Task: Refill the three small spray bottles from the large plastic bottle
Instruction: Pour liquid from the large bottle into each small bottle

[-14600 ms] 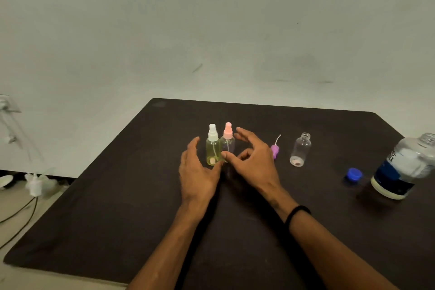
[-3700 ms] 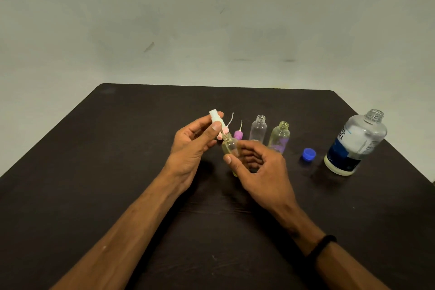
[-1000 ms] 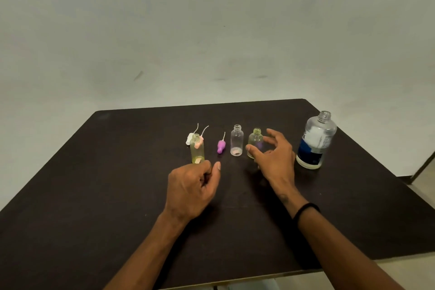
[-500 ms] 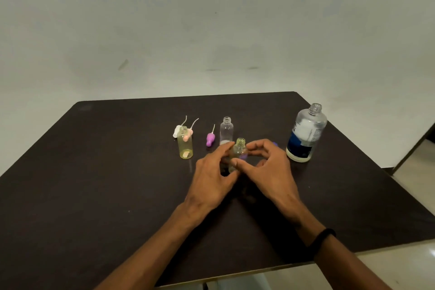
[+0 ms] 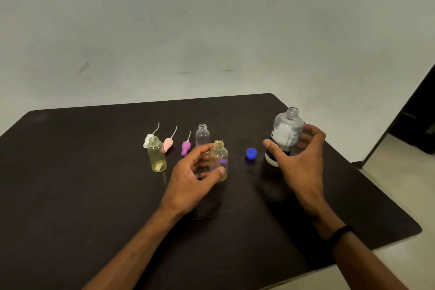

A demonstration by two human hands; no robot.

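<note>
Three small uncapped spray bottles stand on the black table (image 5: 70, 172): a yellow one (image 5: 157, 156) at left, a clear one (image 5: 202, 136) behind, and a yellowish one (image 5: 220, 156) in the middle. My left hand (image 5: 191, 175) holds the middle one between thumb and fingers. The large clear plastic bottle (image 5: 287, 132), open-topped with a blue and white label, stands at right. My right hand (image 5: 302, 162) curls round it, thumb in front and fingers behind.
Three spray heads with dip tubes lie behind the bottles: white (image 5: 148, 141), pink (image 5: 168, 143), purple (image 5: 186, 147). A blue cap (image 5: 251, 153) lies between the middle bottle and the large one. The table's right edge drops to a pale floor.
My right hand left the middle small bottle and moved right to wrap round the large bottle. My left hand stays on the small bottle.
</note>
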